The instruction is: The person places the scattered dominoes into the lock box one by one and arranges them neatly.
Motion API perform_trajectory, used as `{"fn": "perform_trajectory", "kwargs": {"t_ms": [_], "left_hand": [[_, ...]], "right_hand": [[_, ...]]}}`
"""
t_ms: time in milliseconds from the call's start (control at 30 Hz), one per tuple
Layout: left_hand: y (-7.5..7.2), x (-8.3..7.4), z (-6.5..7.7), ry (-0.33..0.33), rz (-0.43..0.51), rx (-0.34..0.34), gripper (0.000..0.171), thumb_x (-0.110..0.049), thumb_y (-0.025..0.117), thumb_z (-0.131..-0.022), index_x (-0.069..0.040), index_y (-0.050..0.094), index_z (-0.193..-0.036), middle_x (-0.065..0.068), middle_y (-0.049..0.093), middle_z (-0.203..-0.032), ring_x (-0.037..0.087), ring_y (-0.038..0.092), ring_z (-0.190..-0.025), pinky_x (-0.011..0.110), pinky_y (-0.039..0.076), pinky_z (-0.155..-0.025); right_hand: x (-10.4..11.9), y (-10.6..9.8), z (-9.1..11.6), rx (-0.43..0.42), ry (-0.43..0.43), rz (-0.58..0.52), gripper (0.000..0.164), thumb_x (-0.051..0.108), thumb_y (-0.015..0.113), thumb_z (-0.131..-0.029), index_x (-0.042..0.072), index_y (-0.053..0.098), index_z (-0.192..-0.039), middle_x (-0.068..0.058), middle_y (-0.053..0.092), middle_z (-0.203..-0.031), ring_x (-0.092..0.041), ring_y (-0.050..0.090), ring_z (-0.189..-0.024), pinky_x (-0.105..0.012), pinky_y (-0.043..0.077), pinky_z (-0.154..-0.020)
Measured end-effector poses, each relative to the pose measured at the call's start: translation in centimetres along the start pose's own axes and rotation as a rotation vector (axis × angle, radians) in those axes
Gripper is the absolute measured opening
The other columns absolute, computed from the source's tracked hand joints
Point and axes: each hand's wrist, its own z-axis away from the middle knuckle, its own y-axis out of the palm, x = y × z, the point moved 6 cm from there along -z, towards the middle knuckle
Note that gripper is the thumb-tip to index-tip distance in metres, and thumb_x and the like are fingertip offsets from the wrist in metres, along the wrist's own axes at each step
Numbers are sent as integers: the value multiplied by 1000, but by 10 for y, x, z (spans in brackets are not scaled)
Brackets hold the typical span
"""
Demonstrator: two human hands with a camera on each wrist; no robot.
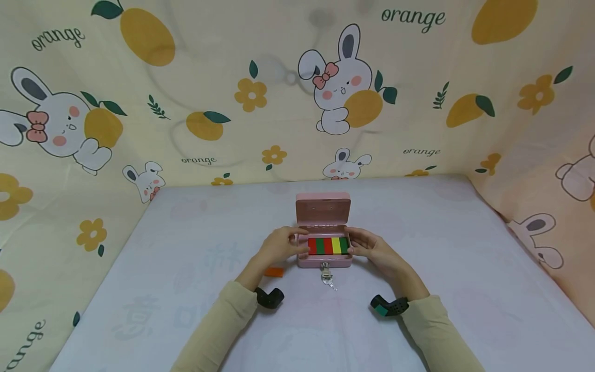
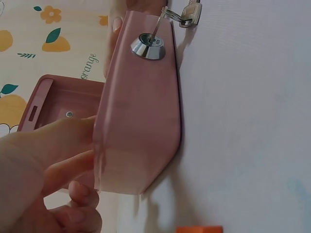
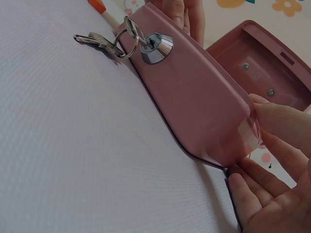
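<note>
A pink cash box (image 1: 324, 263) stands on the table with its hinged lid (image 1: 323, 212) raised. Inside lies a row of red, green and yellow blocks (image 1: 328, 246). My left hand (image 1: 281, 245) holds the box's left end; in the left wrist view, thumb and finger reach over the rim while other fingers curl outside. At the opposite end, my right hand (image 1: 372, 245) grips the wall, thumb over the rim and fingers outside in the right wrist view. Fingertips inside the box are partly hidden. Keys (image 3: 99, 42) hang from the front lock (image 3: 156, 47).
An orange block (image 1: 274, 272) lies on the white table (image 1: 186, 310) beside my left wrist, left of the box. Behind the table hangs a cream cloth (image 1: 279, 119) printed with rabbits and oranges. Each wrist wears a black camera (image 1: 269, 298).
</note>
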Motion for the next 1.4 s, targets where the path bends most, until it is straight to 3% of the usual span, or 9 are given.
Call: {"fn": "perform_trajectory", "kwargs": {"t_ms": [167,367,667,1133,1233,1400], "left_hand": [[-3,0,3,5,10,-18,42,-27,75,-83,-17,66,-122,-1,48,-73,12,42,-64,22,28,-55],[-7,0,10,19,26,-47,38,-24,74,-84,-14,68,-120,-1,45,-70,13,41,-64,23,27,-55],[-10,1,21,54,72,-108,34,-22,75,-83,-10,70,-114,-2,41,-67,11,38,-61,21,25,-54],[-11,11,40,48,63,-170,30,-22,75,-82,-7,72,-108,-3,42,-67,9,36,-60,20,25,-55],[-11,13,44,38,39,-172,31,-24,75,-82,-8,72,-109,-2,45,-69,10,38,-62,20,27,-55],[-10,16,51,16,-6,-168,32,-25,75,-82,-8,72,-108,2,52,-73,10,42,-63,19,30,-54]], "right_hand": [[0,-1,-1,-2,0,6,63,14,61,-93,4,32,-148,-21,29,-157,-41,25,-147,-54,20,-118],[0,0,0,0,3,18,63,15,61,-94,4,32,-149,-20,29,-157,-40,27,-146,-41,31,-117],[0,0,-1,-5,2,-2,62,13,60,-94,4,32,-148,-21,29,-157,-41,25,-147,-56,19,-118],[0,0,1,0,-1,11,62,15,61,-94,6,33,-149,-19,28,-157,-40,25,-147,-47,26,-117],[0,0,1,2,-2,6,64,16,62,-93,6,32,-149,-19,28,-158,-40,24,-148,-40,29,-117],[0,0,1,9,-14,-12,63,15,61,-93,4,32,-149,-21,28,-157,-40,24,-147,-16,39,-107]]}}
